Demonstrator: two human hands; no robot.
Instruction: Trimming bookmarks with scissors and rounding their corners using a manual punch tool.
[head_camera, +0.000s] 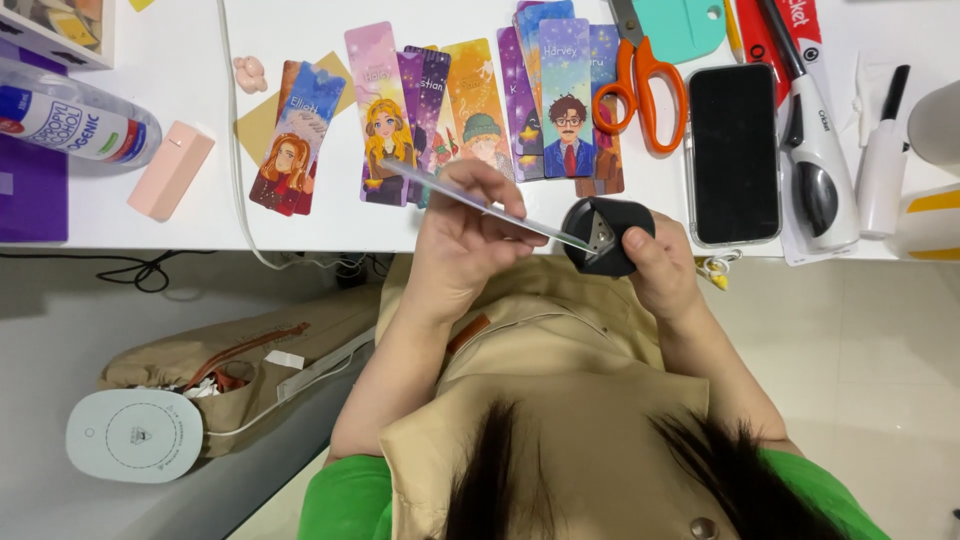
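- A white table (180, 215) spans the far half of the view, with a person in a tan top leaning over its near edge.
- On the floor to the near left, a tan bag (260, 365) lies open beside a round white device (135, 435).
- Illustrated bookmarks (470, 105) are fanned in a row across the middle of the table; they appear laminated, and whether their corners are already rounded cannot be told.
- A black smartphone (735, 150) lies face up right of the bookmarks, with orange-handled scissors (640, 85) between them and a white utility lighter (815, 150) further right.
- A clear bottle (70, 125) lies on its side at far left, a pink rectangular case (170, 170) just beside it.
- The left hand (465, 245) is closed in a pinch on a laminated bookmark strip (480, 200), seen edge-on above the table's near edge and slanting down to the right.
- The right hand (660, 265) is wrapped around a black corner-rounder punch (605, 235), held just off the table edge.
- The tip of the strip sits in the punch's slot, so judging by this, one corner is being trimmed and the row on the table may await its turn.
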